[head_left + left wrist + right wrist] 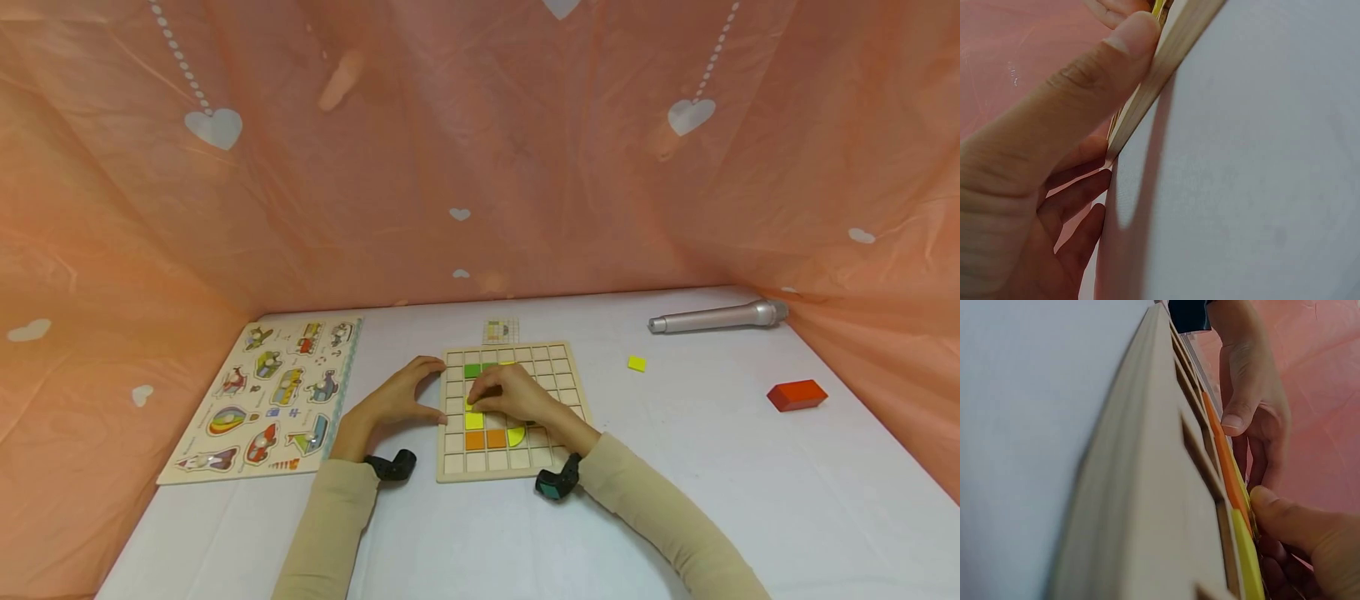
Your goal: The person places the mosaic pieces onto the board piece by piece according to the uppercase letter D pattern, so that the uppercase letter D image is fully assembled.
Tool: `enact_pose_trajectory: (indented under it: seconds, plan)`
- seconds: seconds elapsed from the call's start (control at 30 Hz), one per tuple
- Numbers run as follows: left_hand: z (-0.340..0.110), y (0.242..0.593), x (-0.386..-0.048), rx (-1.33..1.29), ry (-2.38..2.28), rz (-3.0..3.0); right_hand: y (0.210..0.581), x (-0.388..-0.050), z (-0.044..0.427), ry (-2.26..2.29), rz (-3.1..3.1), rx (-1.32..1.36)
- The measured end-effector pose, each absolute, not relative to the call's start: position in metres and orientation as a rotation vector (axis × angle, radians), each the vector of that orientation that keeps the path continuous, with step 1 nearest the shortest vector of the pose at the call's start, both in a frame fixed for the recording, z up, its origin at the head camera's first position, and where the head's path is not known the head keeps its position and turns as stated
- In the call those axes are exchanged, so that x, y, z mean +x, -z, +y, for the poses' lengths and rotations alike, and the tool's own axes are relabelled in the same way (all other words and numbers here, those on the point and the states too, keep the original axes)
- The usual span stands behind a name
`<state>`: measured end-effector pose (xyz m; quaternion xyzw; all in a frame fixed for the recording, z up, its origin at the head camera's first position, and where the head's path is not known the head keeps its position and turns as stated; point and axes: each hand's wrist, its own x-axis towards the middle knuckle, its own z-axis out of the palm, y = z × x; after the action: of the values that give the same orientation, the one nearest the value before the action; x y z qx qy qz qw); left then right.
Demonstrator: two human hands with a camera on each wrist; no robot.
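A wooden grid board (453,477) lies in front of me with green tiles (472,370), orange tiles (475,440) and yellow tiles (474,422) in its cells. A rounded yellow piece (516,436) sits beside the orange ones. My right hand (513,393) reaches over the board, its thumb and forefinger pinching a small yellow tile at the left columns; the hand hides several cells. Along the board's left edge rests my left hand (401,396), fingers spread and thumb against the wooden side (1141,103), as the left wrist view also shows.
A small patterned card (500,331) lies behind the board. To the left is a vehicle picture puzzle (277,400). On the right are a loose yellow tile (637,363), a silver microphone (712,318) and a red block (797,396). Pink curtain surrounds the white table.
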<state>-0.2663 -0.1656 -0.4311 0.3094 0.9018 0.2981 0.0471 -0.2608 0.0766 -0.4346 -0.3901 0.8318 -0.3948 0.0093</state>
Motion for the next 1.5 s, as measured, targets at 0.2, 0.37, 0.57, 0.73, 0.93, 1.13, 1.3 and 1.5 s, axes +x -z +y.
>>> enact_pose_trajectory:
  seconds: [0.2, 0.37, 0.57, 0.73, 0.93, 1.13, 1.3, 1.5]
  plan:
    - [-0.165, 0.431, -0.266, 0.935, -0.908, 2.755, 0.431, -0.263, 0.081, 1.236, 2.578, -1.205]
    - [-0.164, 0.432, -0.267, 0.905, -0.902, 2.76, 0.42, -0.27, 0.1, 1.321, 2.59, -1.146]
    - [-0.165, 0.433, -0.267, 0.865, -0.889, 2.757, 0.407, -0.282, 0.148, 1.401, 2.68, -0.957]
    - [-0.167, 0.433, -0.266, 0.878, -0.888, 2.76, 0.404, -0.286, 0.193, 1.442, 2.73, -0.783]
    - [-0.168, 0.433, -0.265, 0.881, -0.92, 2.75, 0.407, -0.282, 0.242, 1.413, 2.739, -0.591]
    - [-0.168, 0.434, -0.267, 0.889, -0.918, 2.753, 0.414, -0.277, 0.277, 1.371, 2.728, -0.464]
    - [-0.167, 0.433, -0.266, 0.888, -0.926, 2.75, 0.422, -0.277, 0.291, 1.245, 2.802, -0.438]
    - [-0.164, 0.431, -0.265, 0.894, -0.925, 2.738, 0.422, -0.274, 0.297, 1.171, 2.857, -0.326]
